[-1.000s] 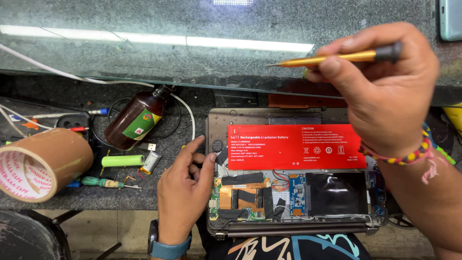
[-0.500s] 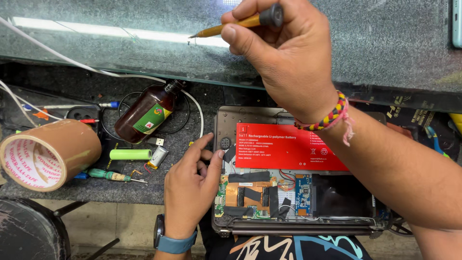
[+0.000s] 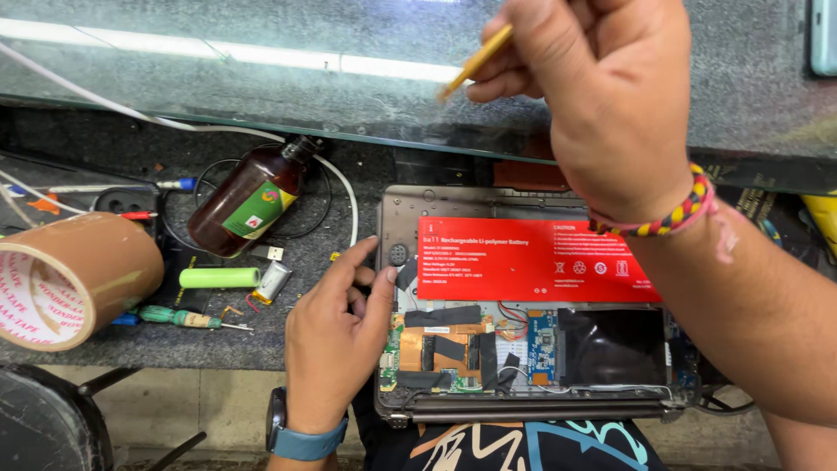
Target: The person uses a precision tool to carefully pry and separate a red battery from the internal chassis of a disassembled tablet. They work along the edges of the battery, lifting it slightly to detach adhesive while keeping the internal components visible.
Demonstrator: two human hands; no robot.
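While the left hand (image 3: 336, 336) rests flat with loose, empty fingers on the left edge of the opened device (image 3: 532, 305), the right hand (image 3: 602, 96) hovers above its red battery (image 3: 536, 260), its grip closed on a yellow tool (image 3: 475, 61). A brown bottle (image 3: 248, 196) and tape roll (image 3: 74, 275) lie on the desk (image 3: 261, 336).

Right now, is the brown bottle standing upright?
No, the brown bottle lies on its side on the dark mat, beside the roll of tape.
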